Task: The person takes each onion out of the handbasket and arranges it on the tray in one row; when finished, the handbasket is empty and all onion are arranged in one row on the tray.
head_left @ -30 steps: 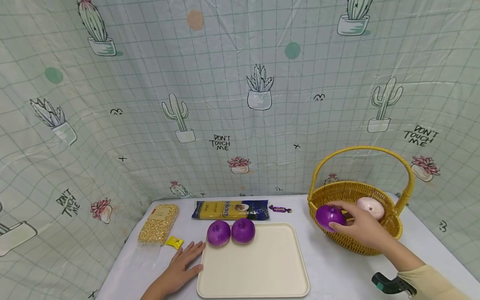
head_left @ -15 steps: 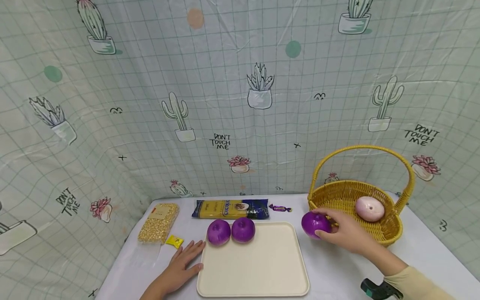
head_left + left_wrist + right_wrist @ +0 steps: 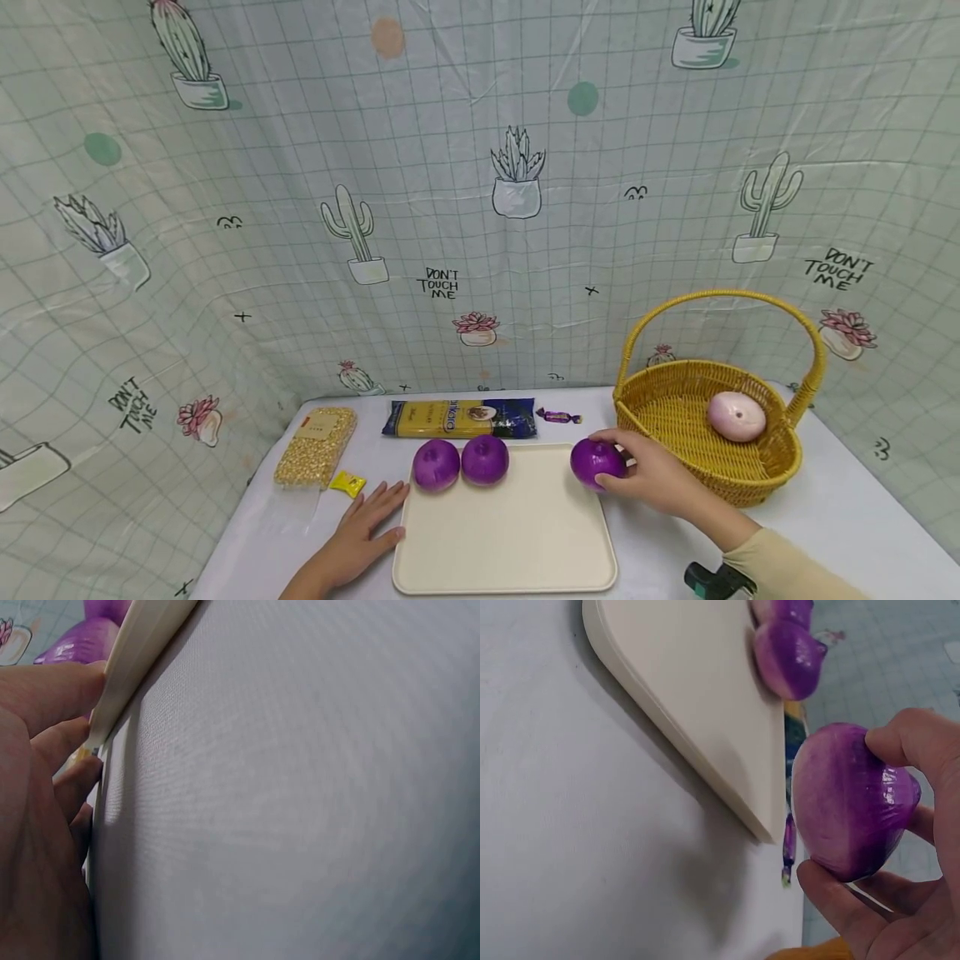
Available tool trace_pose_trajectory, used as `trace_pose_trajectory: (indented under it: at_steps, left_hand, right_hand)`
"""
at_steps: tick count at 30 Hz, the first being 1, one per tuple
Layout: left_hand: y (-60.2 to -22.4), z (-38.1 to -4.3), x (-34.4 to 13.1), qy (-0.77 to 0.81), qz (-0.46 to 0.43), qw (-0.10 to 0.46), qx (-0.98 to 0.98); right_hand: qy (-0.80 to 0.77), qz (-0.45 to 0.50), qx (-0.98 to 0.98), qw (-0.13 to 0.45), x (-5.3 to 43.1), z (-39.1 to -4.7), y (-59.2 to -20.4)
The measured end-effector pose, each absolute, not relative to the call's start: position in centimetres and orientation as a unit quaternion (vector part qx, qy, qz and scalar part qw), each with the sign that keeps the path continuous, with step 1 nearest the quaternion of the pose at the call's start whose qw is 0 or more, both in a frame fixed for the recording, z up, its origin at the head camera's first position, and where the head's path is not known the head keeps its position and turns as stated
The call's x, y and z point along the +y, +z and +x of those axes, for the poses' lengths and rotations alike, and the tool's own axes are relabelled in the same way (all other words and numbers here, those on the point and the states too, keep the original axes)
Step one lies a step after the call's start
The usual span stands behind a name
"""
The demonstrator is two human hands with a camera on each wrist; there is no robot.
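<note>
My right hand [image 3: 648,473] grips a shiny purple onion [image 3: 596,462] between thumb and fingers, over the tray's back right corner. In the right wrist view that onion [image 3: 847,802] hangs above the surface, its pale side toward the tray. Two more purple onions [image 3: 436,465] sit side by side at the back left of the cream tray [image 3: 502,542]. My left hand [image 3: 367,533] lies with fingers extended at the tray's left edge; in the left wrist view its fingertips touch the tray rim [image 3: 127,675].
A yellow wicker basket [image 3: 645,408] with a tall handle stands at right, a pinkish onion-like piece [image 3: 737,417] inside. Behind the tray lie a blue and yellow pasta packet [image 3: 460,418] and a purple-wrapped candy [image 3: 558,416]. At left are a bag of kernels [image 3: 315,447] and a yellow-wrapped candy [image 3: 347,483].
My right hand has carried the purple onion leftward, out from the basket's front left rim to the tray's right edge. The left hand has stayed in place.
</note>
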State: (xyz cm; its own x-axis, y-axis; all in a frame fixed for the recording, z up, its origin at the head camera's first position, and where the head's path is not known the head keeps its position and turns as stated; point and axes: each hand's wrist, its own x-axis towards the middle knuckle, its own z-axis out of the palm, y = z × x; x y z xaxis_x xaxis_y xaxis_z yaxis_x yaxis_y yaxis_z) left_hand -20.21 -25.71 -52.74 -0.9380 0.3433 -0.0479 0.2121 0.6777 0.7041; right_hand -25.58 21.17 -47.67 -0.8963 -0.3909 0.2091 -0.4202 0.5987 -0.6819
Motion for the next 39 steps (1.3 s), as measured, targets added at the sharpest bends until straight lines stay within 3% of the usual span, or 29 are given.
trace_pose_trajectory:
  at_steps: [39]
  left_hand:
    - [-52.7, -20.2, -25.8, 0.368, 0.164, 0.087, 0.911]
  right_hand:
    - [0.401, 0.195, -0.895, 0.018, 12.5, -28.0, -51.7]
